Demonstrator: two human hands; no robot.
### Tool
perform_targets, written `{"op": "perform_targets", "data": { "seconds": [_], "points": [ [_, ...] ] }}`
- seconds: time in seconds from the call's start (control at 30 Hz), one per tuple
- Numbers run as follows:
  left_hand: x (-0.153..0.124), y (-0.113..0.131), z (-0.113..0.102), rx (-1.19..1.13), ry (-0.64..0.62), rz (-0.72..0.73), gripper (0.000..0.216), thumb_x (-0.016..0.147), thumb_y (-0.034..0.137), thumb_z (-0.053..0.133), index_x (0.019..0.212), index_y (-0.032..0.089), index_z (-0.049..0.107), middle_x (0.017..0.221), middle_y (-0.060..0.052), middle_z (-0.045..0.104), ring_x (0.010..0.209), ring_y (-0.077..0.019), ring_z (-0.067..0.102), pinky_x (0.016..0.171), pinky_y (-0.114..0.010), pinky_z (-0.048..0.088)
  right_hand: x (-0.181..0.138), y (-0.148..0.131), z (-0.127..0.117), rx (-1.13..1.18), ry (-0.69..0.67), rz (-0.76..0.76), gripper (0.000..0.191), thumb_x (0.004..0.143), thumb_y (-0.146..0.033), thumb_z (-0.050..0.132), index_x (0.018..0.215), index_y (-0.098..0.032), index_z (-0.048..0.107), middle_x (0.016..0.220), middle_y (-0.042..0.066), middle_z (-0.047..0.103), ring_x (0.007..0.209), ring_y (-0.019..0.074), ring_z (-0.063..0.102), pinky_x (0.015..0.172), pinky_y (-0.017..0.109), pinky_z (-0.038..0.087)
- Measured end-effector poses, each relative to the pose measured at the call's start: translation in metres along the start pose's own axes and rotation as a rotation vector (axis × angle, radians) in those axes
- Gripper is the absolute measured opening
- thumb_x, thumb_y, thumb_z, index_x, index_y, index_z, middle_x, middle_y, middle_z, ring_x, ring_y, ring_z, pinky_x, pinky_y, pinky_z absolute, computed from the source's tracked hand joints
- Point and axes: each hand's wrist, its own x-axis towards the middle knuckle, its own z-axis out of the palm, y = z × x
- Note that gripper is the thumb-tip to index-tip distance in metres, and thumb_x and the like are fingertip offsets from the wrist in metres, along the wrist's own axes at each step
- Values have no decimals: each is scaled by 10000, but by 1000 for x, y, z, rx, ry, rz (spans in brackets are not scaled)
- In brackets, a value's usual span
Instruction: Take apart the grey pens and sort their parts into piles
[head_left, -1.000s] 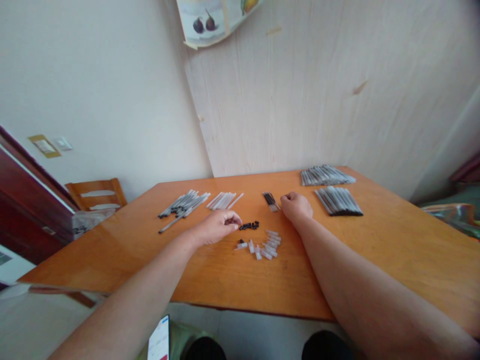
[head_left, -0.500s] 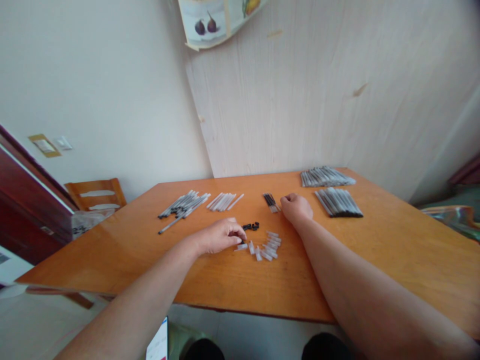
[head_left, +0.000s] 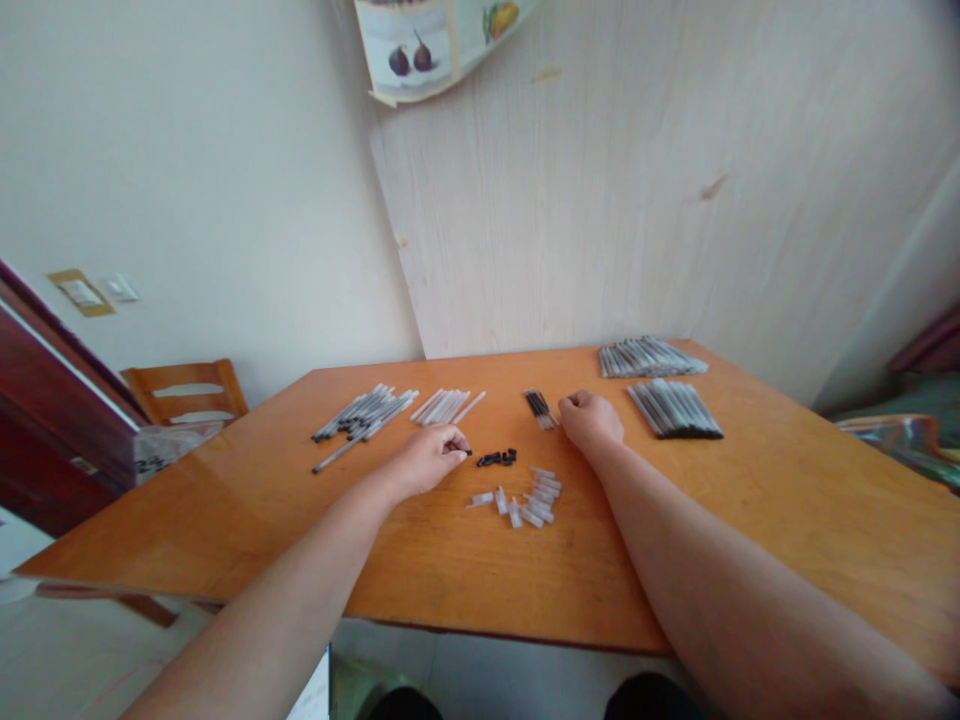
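My left hand [head_left: 433, 458] is closed in a pinch on a small black pen plug [head_left: 469, 453], just left of several loose black plugs [head_left: 496, 458]. Nearer me lie several clear pen caps [head_left: 536, 500], apart from the fingers. Behind the left hand, white pen barrels [head_left: 442, 406] rest side by side. My right hand [head_left: 591, 415] is curled on the table beside a small group of dark pen refills [head_left: 538, 408]; whatever it holds, if anything, is hidden.
Pens with black ends [head_left: 364, 412] lie in a pile at the left. At the right are a row of pens [head_left: 675, 408] and another bundle [head_left: 651, 357] behind it. A wooden chair [head_left: 184, 390] stands beyond the table's [head_left: 247, 520] left edge.
My left hand has moved back and left, away from the clear caps, with the black plug at its fingertips. My right hand stays by the refills.
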Motion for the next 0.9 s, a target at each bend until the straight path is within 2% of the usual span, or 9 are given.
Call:
{"op": "perform_targets", "data": {
  "seconds": [0.13, 0.37, 0.6, 0.73, 0.9],
  "points": [
    [11, -6, 5, 10, 8, -45, 147, 776, 279, 574, 844, 164, 635, 796, -32, 664, 756, -168, 602, 701, -283, 463, 1, 1, 1, 2, 8, -7, 384, 840, -430, 422, 973, -244, 731, 1006, 100, 705, 948, 245, 640, 723, 290, 464],
    [24, -5, 17, 17, -1, -16, 155, 780, 269, 572, 848, 163, 661, 832, -44, 691, 782, -172, 621, 720, -279, 466, 1, 1, 0, -4, 6, -10, 384, 841, -429, 415, 966, -246, 729, 1007, 98, 706, 949, 249, 642, 731, 301, 467],
    [18, -1, 9, -8, 2, -32, 180, 787, 247, 539, 877, 162, 670, 900, -46, 706, 836, -181, 634, 767, -291, 472, 0, 0, -1, 1, 0, -9, 393, 846, -432, 411, 985, -244, 726, 1023, 105, 706, 962, 252, 643, 732, 297, 469],
    [15, -11, 0, -2, 79, -67, 199, 799, 256, 519, 892, 168, 672, 902, -42, 706, 851, -184, 634, 777, -291, 467, 0, 1, 0, -2, 4, -17, 397, 845, -440, 408, 970, -243, 729, 1017, 104, 707, 958, 251, 643, 724, 293, 466],
    [14, -41, -19, 79, 265, -206, 224, 821, 295, 520, 948, 183, 666, 905, -51, 705, 839, -199, 633, 764, -310, 462, 2, 2, 0, -9, -2, -6, 400, 839, -440, 419, 970, -230, 733, 1002, 108, 706, 953, 252, 644, 709, 284, 459]
  ]
}}
